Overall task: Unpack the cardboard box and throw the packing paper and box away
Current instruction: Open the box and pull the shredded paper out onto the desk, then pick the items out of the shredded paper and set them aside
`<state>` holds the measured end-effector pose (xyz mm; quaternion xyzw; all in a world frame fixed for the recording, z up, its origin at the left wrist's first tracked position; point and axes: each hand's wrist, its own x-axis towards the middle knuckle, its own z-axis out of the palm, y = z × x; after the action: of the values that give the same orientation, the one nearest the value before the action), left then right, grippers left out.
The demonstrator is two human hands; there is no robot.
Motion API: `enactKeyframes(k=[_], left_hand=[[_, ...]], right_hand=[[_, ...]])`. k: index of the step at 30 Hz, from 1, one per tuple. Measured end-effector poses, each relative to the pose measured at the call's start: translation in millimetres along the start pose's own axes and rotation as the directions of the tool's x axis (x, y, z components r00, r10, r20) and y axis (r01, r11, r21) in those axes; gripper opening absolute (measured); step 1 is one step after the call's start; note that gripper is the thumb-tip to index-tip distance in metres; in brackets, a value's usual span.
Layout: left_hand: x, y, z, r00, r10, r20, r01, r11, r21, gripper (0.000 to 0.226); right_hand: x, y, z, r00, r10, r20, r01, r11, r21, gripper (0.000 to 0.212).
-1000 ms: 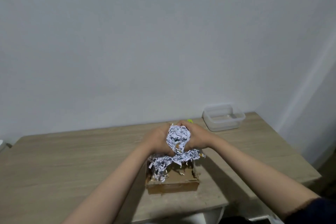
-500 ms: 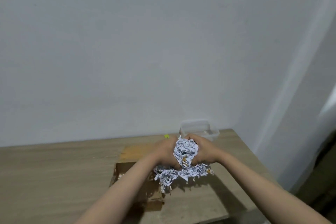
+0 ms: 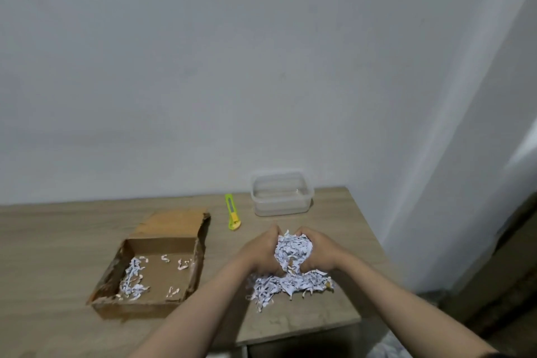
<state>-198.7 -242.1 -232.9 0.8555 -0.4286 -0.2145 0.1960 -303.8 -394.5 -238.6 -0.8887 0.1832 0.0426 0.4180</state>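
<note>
A big wad of white shredded packing paper (image 3: 293, 251) is cupped between my left hand (image 3: 261, 253) and my right hand (image 3: 318, 253), above the right part of the wooden table (image 3: 58, 241). Loose strands hang below the hands toward the tabletop. To the left lies the shallow cardboard box (image 3: 154, 304), open, its flap folded back. A few paper shreds (image 3: 132, 279) lie on the box floor, mostly at its left side.
A green and yellow utility knife (image 3: 232, 212) lies behind the hands. A clear plastic container (image 3: 282, 193) stands at the table's back right by the wall. The table's right edge and front edge are close to the hands.
Both hands carried the paper wad to the right, away from the box. The view turned right as well, so the box now shows whole on the left.
</note>
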Motion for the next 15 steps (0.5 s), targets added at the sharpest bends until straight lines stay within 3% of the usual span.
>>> enactKeyframes(k=[5, 7, 11, 15], left_hand=[[-0.1, -9.5, 11.8, 0.993, 0.011, -0.121, -0.013, 1.000, -0.014, 0.061], [-5.4, -12.5, 14.1, 0.985, 0.022, -0.173, -0.026, 0.999, -0.020, 0.068], [-16.0, -18.6, 20.2, 0.967, 0.061, -0.248, -0.073, 0.997, -0.040, 0.077], [-24.0, -20.3, 25.2, 0.954, 0.109, -0.278, -0.118, 0.993, -0.016, 0.071]], right_hand=[[6.9, 19.6, 4.5, 1.000, -0.017, -0.021, 0.019, 0.991, 0.134, 0.053], [7.7, 21.3, 1.8, 1.000, -0.024, -0.006, 0.025, 0.990, 0.136, 0.065], [6.3, 19.5, -6.1, 0.998, -0.059, 0.034, 0.058, 0.998, 0.033, 0.110], [0.8, 16.7, -11.0, 0.992, -0.102, 0.071, 0.107, 0.991, -0.079, 0.116]])
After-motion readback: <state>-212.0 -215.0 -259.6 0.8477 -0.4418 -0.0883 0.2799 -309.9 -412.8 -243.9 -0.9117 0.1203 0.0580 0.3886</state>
